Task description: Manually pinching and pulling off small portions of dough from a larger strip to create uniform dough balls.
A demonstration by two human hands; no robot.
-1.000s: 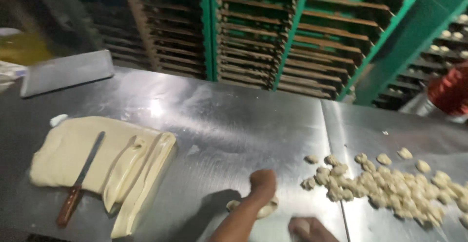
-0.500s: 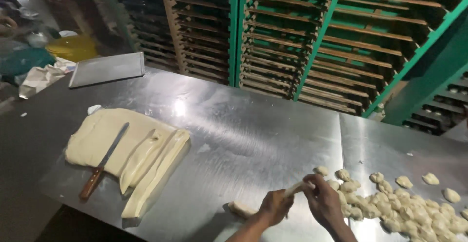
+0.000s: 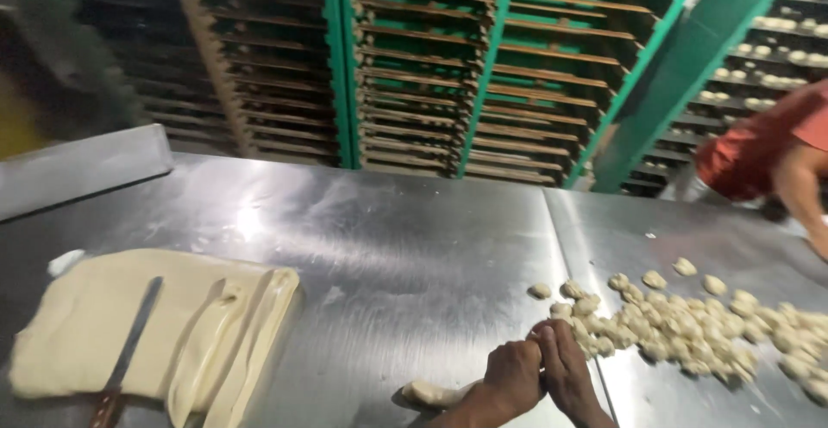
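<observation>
- Since half a second ago, both hands have stayed pressed together at the near edge of the worktop [image 3: 414,221], while the view has swung so that a person in a red top [image 3: 759,148] now shows at the far right.
- The left hand [image 3: 511,378] is curled shut around the upper end of a dough strip [image 3: 435,392], whose loose tail lies flat on the steel, trailing leftward from the fist.
- The right hand [image 3: 565,368] is closed against the left, fingers bunched at the top where the two meet; whether it pinches the dough there cannot be told.
- Just right of the hands lies a heap of small dough pieces [image 3: 690,324], spreading towards the right edge, the nearest bits almost touching the right hand.
- At the left lies a flat dough sheet [image 3: 86,324], with long cut strips [image 3: 237,342] folded along its right side.
- A knife [image 3: 129,350] rests on the sheet, its blade pointing away and its handle at the near edge.
- Behind the worktop stand green racks of wooden trays [image 3: 448,66].
</observation>
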